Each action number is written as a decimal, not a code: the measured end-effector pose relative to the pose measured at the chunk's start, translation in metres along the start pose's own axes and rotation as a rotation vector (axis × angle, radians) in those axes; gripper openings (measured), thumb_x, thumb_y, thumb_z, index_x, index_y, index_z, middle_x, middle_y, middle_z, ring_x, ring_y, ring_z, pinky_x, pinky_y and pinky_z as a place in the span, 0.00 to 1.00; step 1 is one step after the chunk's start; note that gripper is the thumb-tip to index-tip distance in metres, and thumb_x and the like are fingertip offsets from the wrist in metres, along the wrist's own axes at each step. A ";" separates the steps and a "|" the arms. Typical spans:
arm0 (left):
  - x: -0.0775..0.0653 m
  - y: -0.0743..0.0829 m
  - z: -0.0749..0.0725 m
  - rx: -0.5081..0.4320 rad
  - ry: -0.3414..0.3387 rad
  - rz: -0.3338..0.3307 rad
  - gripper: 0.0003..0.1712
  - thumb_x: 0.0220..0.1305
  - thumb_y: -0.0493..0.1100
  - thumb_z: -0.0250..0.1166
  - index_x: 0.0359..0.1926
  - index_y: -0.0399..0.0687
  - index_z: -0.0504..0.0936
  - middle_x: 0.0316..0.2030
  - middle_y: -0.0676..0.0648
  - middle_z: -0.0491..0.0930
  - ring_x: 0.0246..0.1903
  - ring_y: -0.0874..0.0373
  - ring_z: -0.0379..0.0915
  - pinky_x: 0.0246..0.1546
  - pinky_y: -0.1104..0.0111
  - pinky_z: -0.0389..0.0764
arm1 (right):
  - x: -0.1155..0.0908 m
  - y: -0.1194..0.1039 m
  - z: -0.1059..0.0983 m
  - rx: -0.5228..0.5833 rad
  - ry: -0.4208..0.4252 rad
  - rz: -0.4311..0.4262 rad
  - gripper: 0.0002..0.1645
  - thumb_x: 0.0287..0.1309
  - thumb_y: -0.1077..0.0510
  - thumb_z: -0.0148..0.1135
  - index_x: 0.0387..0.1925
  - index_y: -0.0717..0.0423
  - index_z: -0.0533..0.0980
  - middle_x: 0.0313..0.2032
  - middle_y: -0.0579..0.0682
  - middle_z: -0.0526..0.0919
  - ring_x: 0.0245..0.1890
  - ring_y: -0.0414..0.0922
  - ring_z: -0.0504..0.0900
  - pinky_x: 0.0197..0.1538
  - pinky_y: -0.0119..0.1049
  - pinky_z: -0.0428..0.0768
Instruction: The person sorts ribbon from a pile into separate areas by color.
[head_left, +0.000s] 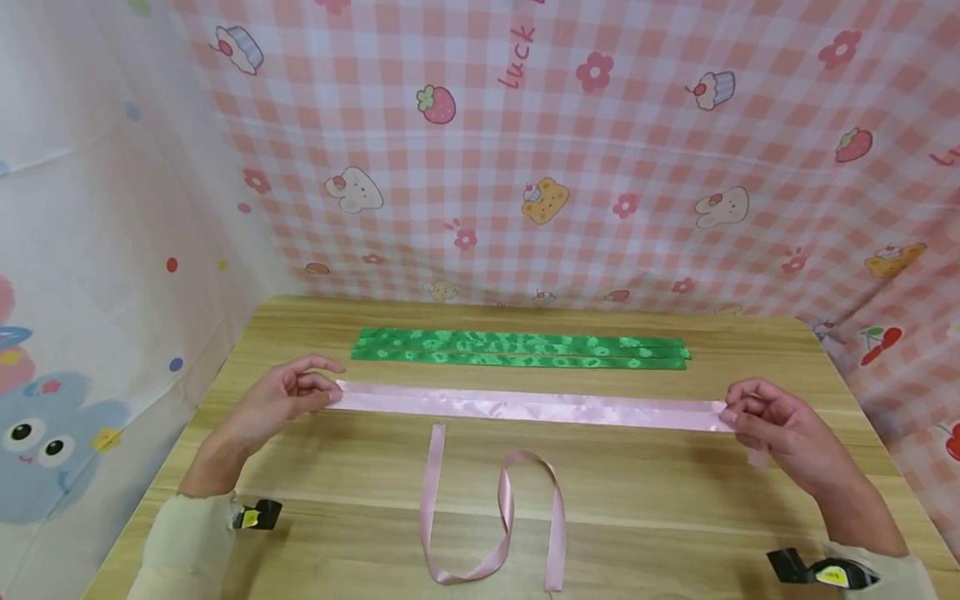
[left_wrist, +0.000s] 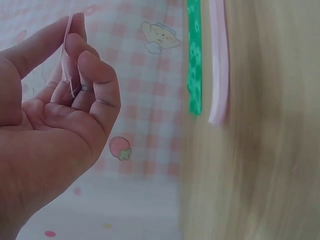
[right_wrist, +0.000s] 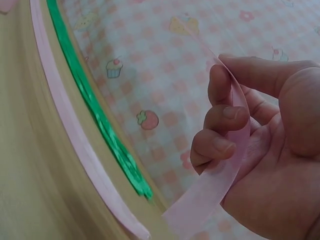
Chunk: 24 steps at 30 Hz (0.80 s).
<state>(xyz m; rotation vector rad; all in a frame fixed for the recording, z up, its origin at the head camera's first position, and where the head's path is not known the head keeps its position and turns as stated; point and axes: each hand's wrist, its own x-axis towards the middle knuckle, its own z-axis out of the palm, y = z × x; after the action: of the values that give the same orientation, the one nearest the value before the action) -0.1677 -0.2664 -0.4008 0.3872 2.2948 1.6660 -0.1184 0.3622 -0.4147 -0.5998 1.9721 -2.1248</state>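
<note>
My left hand [head_left: 262, 408] pinches one end of a pink satin ribbon [left_wrist: 67, 55] between thumb and fingertips. At the other side my right hand [head_left: 795, 442] pinches the same kind of ribbon. A short tail of ribbon [right_wrist: 200, 200] hangs past its curled fingers, and a thin taut length leads away from the pinch. In the head view the pink band [head_left: 525, 406] spans straight from hand to hand. Both wrist views show a pink strip [left_wrist: 220, 65] lying on the table below the hands, which the held ribbon overlaps in the head view.
Green satin ribbon strips [head_left: 517, 340] lie side by side behind the pink band. Nearer me, a loose pink ribbon [head_left: 557, 550] curls across the wooden table [head_left: 337, 517]. A checked cloth [head_left: 487, 167] hangs behind the table's back edge, and a white printed cloth [head_left: 90, 233] hangs at left.
</note>
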 end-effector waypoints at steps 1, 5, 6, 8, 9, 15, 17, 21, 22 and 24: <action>0.000 -0.001 -0.001 -0.004 0.003 -0.004 0.14 0.69 0.37 0.63 0.54 0.49 0.76 0.36 0.55 0.86 0.37 0.59 0.81 0.38 0.69 0.79 | -0.001 0.001 -0.001 -0.008 0.004 0.006 0.18 0.69 0.78 0.42 0.46 0.56 0.71 0.31 0.43 0.77 0.23 0.51 0.56 0.24 0.43 0.52; 0.000 -0.007 -0.003 -0.004 0.026 -0.044 0.14 0.68 0.37 0.64 0.53 0.51 0.76 0.35 0.57 0.86 0.37 0.60 0.82 0.39 0.68 0.79 | -0.004 0.004 -0.005 -0.048 0.028 0.038 0.18 0.69 0.76 0.44 0.46 0.54 0.72 0.30 0.42 0.76 0.23 0.51 0.56 0.22 0.43 0.50; 0.000 -0.009 -0.003 -0.005 0.032 -0.054 0.14 0.68 0.37 0.64 0.53 0.51 0.76 0.35 0.57 0.86 0.37 0.59 0.82 0.39 0.68 0.79 | -0.004 0.005 -0.006 -0.063 0.039 0.050 0.18 0.69 0.76 0.44 0.46 0.53 0.72 0.30 0.42 0.76 0.22 0.49 0.57 0.23 0.43 0.50; 0.000 -0.011 -0.004 -0.010 0.044 -0.072 0.14 0.67 0.37 0.64 0.52 0.52 0.76 0.34 0.57 0.86 0.36 0.60 0.82 0.40 0.67 0.80 | -0.005 0.007 -0.007 -0.081 0.059 0.076 0.16 0.70 0.75 0.46 0.45 0.52 0.73 0.30 0.42 0.77 0.22 0.46 0.62 0.23 0.43 0.53; 0.000 -0.013 -0.005 -0.014 0.048 -0.077 0.14 0.67 0.37 0.65 0.52 0.52 0.76 0.34 0.57 0.86 0.36 0.60 0.82 0.40 0.67 0.80 | -0.006 0.008 -0.008 -0.089 0.069 0.087 0.16 0.69 0.75 0.47 0.45 0.53 0.73 0.31 0.42 0.77 0.23 0.44 0.65 0.24 0.42 0.54; -0.001 -0.020 -0.008 -0.040 0.053 -0.081 0.12 0.68 0.37 0.64 0.50 0.54 0.77 0.33 0.57 0.86 0.37 0.59 0.82 0.42 0.66 0.81 | -0.009 0.015 -0.015 -0.122 0.103 0.127 0.12 0.69 0.73 0.49 0.44 0.56 0.73 0.30 0.41 0.77 0.26 0.41 0.68 0.30 0.43 0.55; -0.001 -0.024 -0.009 -0.047 0.060 -0.082 0.12 0.68 0.36 0.64 0.50 0.54 0.77 0.33 0.57 0.86 0.36 0.59 0.82 0.41 0.66 0.81 | -0.010 0.017 -0.018 -0.134 0.105 0.129 0.11 0.69 0.73 0.49 0.44 0.57 0.72 0.30 0.41 0.77 0.25 0.42 0.68 0.30 0.44 0.55; 0.000 -0.030 -0.010 -0.053 0.087 -0.103 0.13 0.67 0.37 0.65 0.51 0.47 0.76 0.32 0.57 0.87 0.34 0.58 0.82 0.40 0.67 0.81 | -0.012 0.024 -0.024 -0.139 0.104 0.134 0.13 0.69 0.74 0.49 0.43 0.55 0.74 0.31 0.40 0.78 0.26 0.37 0.72 0.26 0.37 0.64; 0.000 -0.032 -0.010 -0.053 0.093 -0.110 0.14 0.67 0.37 0.65 0.52 0.45 0.76 0.32 0.57 0.87 0.34 0.58 0.82 0.40 0.67 0.81 | -0.012 0.026 -0.026 -0.130 0.101 0.139 0.14 0.68 0.74 0.49 0.43 0.55 0.74 0.32 0.41 0.79 0.27 0.36 0.73 0.26 0.34 0.68; 0.000 -0.034 -0.010 -0.055 0.103 -0.125 0.16 0.66 0.37 0.66 0.53 0.40 0.75 0.32 0.56 0.87 0.34 0.58 0.82 0.40 0.68 0.81 | -0.013 0.029 -0.029 -0.130 0.102 0.149 0.15 0.68 0.74 0.49 0.43 0.53 0.75 0.32 0.41 0.80 0.29 0.34 0.75 0.28 0.29 0.72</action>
<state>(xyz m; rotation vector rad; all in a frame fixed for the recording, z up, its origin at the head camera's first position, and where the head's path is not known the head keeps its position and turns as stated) -0.1736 -0.2853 -0.4302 0.1457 2.2871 1.7197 -0.1223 0.3911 -0.4468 -0.3571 2.1490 -1.9871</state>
